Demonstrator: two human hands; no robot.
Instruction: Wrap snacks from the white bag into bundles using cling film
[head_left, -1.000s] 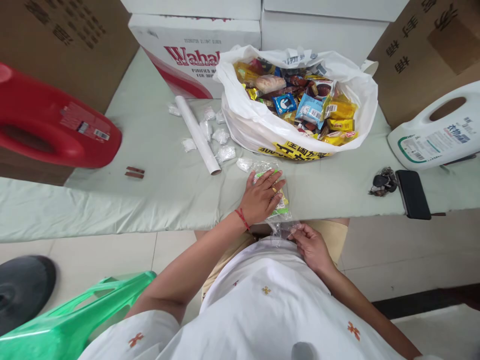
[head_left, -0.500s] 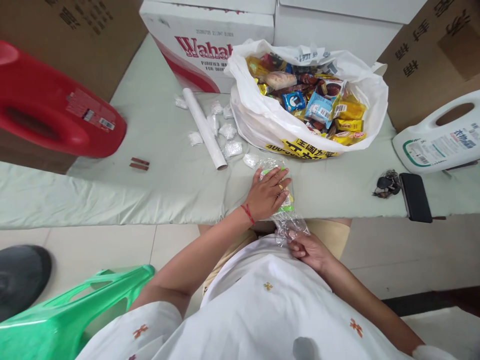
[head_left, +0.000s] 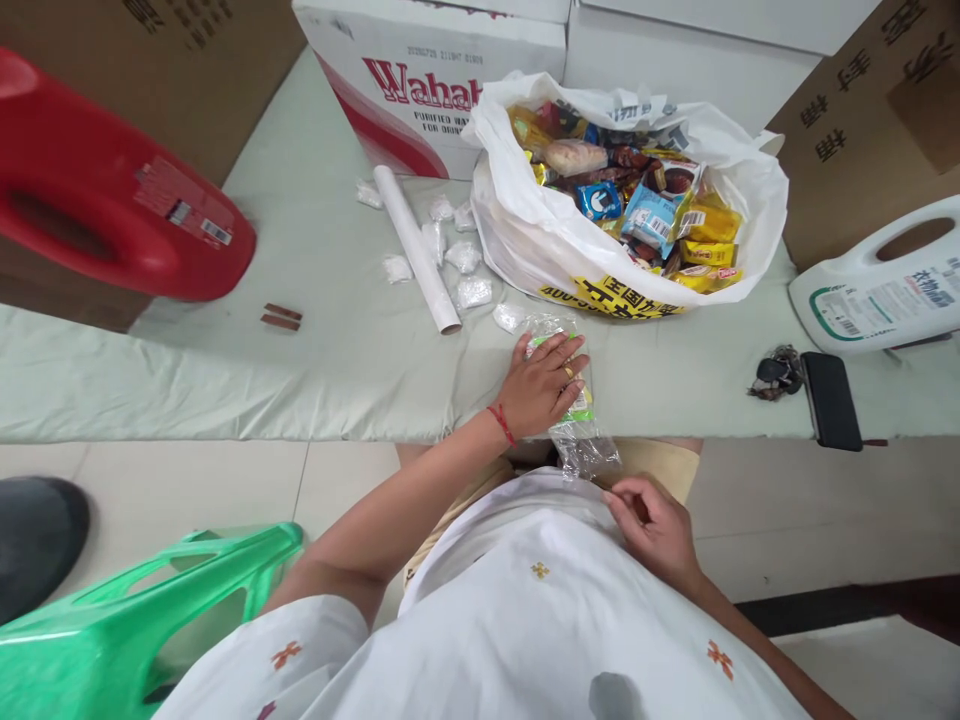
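Note:
My left hand (head_left: 546, 382) lies flat with fingers spread on a clear plastic packet (head_left: 579, 440) at the table's front edge. A green and yellow label shows between the fingers and beside them; the rest is covered by the hand. The packet's loose clear end hangs over the edge towards my lap. My right hand (head_left: 654, 525) is just right of that end, above my lap, thumb and forefinger pinched together. Whether anything small is between them I cannot make out.
A white bag (head_left: 517, 240) of wrapped snacks stands behind the packet. Left of it lie a white paper roll (head_left: 417, 250) and several crumpled clear packets (head_left: 463, 257). A red jug (head_left: 187, 220), keys (head_left: 776, 372), a phone (head_left: 832, 400) and a white bottle (head_left: 885, 280) flank them.
My right hand has let go of the packet's loose end and moved right and slightly down. My left hand stays on the packet. The view has shifted slightly.

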